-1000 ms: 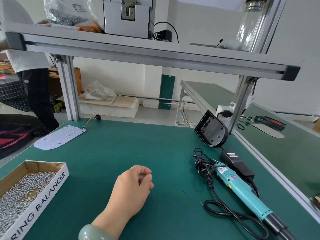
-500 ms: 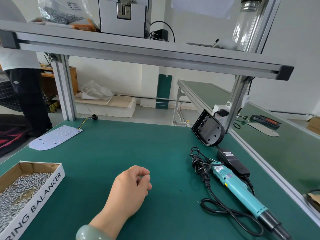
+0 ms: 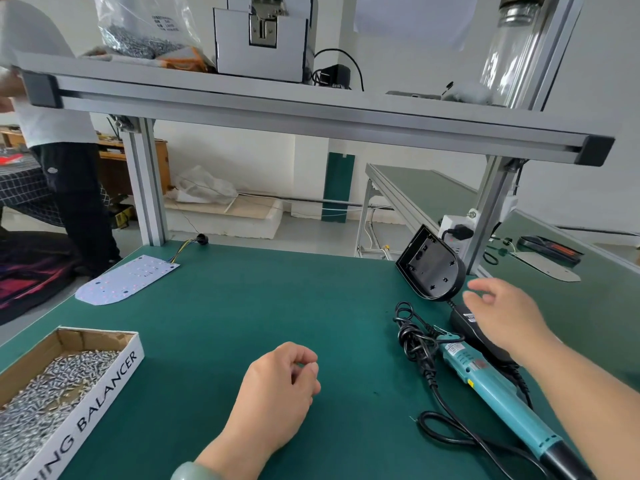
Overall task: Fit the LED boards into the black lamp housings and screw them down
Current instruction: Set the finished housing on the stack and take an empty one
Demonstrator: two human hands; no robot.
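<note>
A black lamp housing [image 3: 431,268] leans tilted against the right frame post at the far right of the green table [image 3: 277,299], its hollow side facing me. A white LED board [image 3: 128,280] with coloured wires lies flat at the far left. My right hand [image 3: 505,317] hovers just right of the housing with fingers spread, motion-blurred and touching nothing that I can see. My left hand [image 3: 277,393] rests on the mat in the near middle, fingers loosely curled. I cannot make out anything in it.
A teal electric screwdriver [image 3: 485,382] with a coiled black cord and a power adapter [image 3: 464,320] lie under my right arm. A cardboard box of screws [image 3: 52,386] sits near left. An aluminium shelf beam [image 3: 311,112] crosses overhead. A person [image 3: 52,133] stands beyond the left edge.
My right hand has come into view from the right and reached up beside the black housing. My left hand has stayed in place. The camera has shifted slightly.
</note>
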